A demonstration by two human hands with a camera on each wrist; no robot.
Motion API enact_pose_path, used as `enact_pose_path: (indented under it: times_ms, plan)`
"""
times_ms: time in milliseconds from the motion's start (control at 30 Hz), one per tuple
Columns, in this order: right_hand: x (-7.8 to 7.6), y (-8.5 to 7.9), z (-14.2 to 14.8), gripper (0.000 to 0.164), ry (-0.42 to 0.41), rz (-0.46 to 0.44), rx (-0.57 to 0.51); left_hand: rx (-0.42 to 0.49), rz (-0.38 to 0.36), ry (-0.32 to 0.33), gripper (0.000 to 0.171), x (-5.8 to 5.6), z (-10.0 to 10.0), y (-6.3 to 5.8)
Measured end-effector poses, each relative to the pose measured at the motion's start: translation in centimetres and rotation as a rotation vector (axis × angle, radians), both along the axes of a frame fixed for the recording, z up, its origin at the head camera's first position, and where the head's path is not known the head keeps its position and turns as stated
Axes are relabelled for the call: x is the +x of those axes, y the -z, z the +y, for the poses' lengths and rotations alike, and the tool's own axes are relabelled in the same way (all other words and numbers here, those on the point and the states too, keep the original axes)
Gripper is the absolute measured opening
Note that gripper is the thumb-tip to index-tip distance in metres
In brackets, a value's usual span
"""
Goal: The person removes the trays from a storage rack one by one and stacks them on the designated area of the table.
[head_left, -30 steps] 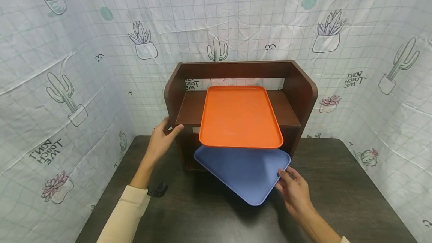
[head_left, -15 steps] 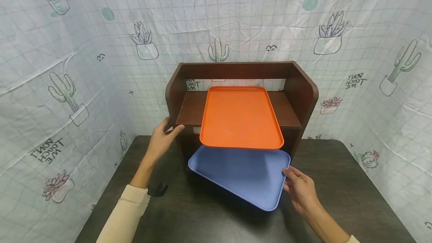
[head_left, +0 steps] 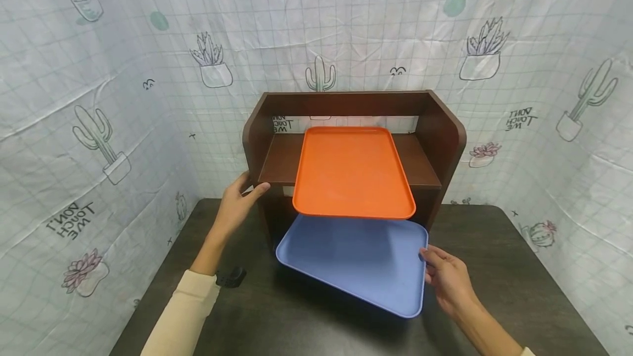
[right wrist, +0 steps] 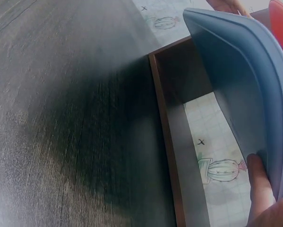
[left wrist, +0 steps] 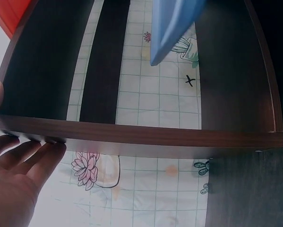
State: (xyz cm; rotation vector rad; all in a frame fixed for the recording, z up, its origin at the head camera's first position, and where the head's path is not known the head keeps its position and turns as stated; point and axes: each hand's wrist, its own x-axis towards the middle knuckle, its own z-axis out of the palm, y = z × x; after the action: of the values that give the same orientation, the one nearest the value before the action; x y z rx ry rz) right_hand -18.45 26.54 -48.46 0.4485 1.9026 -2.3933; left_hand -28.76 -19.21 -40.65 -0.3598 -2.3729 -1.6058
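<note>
My right hand point(head_left: 450, 279) pinches the right rim of a blue tray point(head_left: 358, 262) in the head view. The tray slants out of the lower opening of a brown wooden shelf point(head_left: 449, 142), its front right corner nearest me. In the right wrist view, fingers point(right wrist: 258, 182) press under the tray, whose underside point(right wrist: 240, 90) is raised off the table. My left hand point(head_left: 233, 210) grips the shelf's left side panel, thumb inside and fingers outside. An orange tray point(head_left: 353, 172) lies on the upper board, jutting forward over the blue tray and hiding its back edge.
The shelf stands at the back of a dark wooden table point(head_left: 499, 268). A white cloth point(head_left: 356, 32) printed with cacti hangs behind and on both sides. A black device point(head_left: 231, 277) sits at my left wrist.
The blue tray has swung round, its front corner moving right and toward me and its left corner moving left. My right hand has shifted right with it. The left hand stays put.
</note>
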Motion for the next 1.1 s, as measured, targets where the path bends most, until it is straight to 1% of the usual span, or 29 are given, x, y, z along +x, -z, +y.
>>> enact_pose_path:
  times_ms: [67,300,400,467,600,633,700,833,1033,1100]
  plan:
    - [0.0,-0.1,0.1,0.023,-0.004,-0.004,0.007,0.001,0.0,0.004,0.069,0.0,0.0,0.0]
    - [0.2,-0.2,0.6,0.043,-0.026,-0.04,0.022,0.005,0.007,0.008,0.067,-0.2,0.0,0.1]
    - [0.2,-0.1,0.8,0.048,-0.041,-0.049,0.025,0.003,0.009,0.011,0.067,-0.4,0.1,0.2]
    - [0.2,0.0,0.9,0.046,-0.048,-0.051,0.027,0.001,0.008,0.007,0.068,-0.4,0.1,0.1]
    - [0.3,0.3,1.0,0.035,-0.045,-0.042,0.017,-0.001,0.012,0.0,0.068,-0.3,0.1,0.0]
    - [0.3,0.4,1.0,0.034,-0.047,-0.04,0.02,-0.001,0.014,0.001,0.068,-0.3,0.0,0.0]
    - [0.4,0.6,1.0,0.038,-0.05,-0.034,0.021,-0.001,0.016,0.005,0.067,-0.3,0.0,0.1]
    - [0.6,0.9,1.0,0.054,-0.064,-0.036,0.038,0.002,0.015,0.011,0.067,-0.3,-0.1,0.2]
    - [0.8,1.3,0.8,0.051,-0.061,-0.055,0.073,-0.003,0.006,0.006,0.068,-0.3,-0.2,0.2]
    - [0.9,1.4,0.8,0.055,-0.07,-0.065,0.087,-0.003,0.004,0.002,0.068,-0.3,-0.1,0.2]
